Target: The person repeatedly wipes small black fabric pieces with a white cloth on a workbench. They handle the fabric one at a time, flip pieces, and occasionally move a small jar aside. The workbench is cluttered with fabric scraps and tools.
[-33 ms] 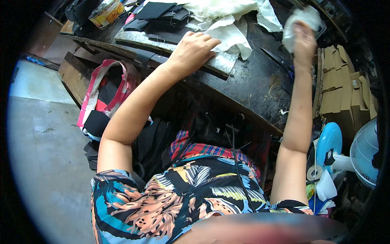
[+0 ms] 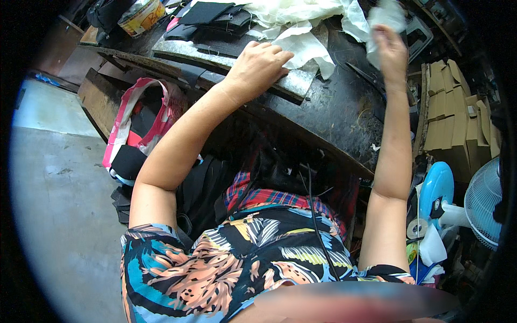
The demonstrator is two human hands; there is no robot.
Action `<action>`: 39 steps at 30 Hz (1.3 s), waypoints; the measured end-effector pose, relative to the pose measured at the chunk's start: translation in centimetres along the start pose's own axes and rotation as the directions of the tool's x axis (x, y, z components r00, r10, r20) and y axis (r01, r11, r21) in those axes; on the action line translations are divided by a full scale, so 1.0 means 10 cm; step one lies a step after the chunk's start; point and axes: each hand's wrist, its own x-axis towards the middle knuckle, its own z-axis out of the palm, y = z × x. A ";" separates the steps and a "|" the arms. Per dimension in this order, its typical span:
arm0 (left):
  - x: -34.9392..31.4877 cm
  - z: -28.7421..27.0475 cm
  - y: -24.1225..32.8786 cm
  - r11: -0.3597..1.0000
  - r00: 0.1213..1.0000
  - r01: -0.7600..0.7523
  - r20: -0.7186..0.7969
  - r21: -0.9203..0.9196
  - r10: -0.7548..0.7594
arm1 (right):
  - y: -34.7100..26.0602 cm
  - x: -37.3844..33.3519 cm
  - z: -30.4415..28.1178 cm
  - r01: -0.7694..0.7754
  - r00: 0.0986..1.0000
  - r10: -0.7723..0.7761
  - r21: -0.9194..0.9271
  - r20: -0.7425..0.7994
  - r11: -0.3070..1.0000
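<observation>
My left hand (image 2: 257, 69) rests with curled fingers at the front edge of a grey, speckled slab (image 2: 300, 86), beside a loose white cloth (image 2: 306, 46). What its fingers hold, if anything, is hidden beneath them. Over the right side of the dark table, my right hand (image 2: 392, 54) grips a crumpled white cloth (image 2: 389, 19), and both are smeared by motion. Dark scissors (image 2: 367, 75) lie on the tabletop just left of my right wrist. Black fabric pieces (image 2: 207, 15) are stacked on the slab's left part.
A dark worktable (image 2: 344, 121) spans the front. Cardboard boxes (image 2: 449, 116) stand at its right, above a blue-and-white fan (image 2: 439, 188). Below left sits a pink-trimmed bag (image 2: 116, 132) of dark fabric. A printed tub (image 2: 141, 19) stands at the far left.
My right hand has moved a little to the left with the white cloth, uncovering more of a grey tray-like thing behind it. My left hand has stayed in place.
</observation>
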 end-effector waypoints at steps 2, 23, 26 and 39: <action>0.02 -0.09 0.08 0.994 0.974 0.092 0.200 0.064 -0.103 | 0.00 -0.07 0.23 0.094 0.968 -0.054 -0.152 0.245 0.984; 0.06 -0.01 0.01 0.776 0.922 0.372 0.107 -0.509 -0.372 | -0.35 -0.42 0.65 0.283 0.826 -0.103 -0.249 0.554 0.926; -0.07 -0.21 0.00 0.764 0.932 0.355 0.136 -0.539 -0.337 | -0.24 -0.41 0.69 0.308 0.838 -0.055 -0.386 0.543 0.869; 0.16 -0.35 0.09 0.148 0.902 0.193 0.116 -0.970 -0.415 | -0.88 -0.38 0.49 -0.590 0.698 0.076 0.512 0.712 0.624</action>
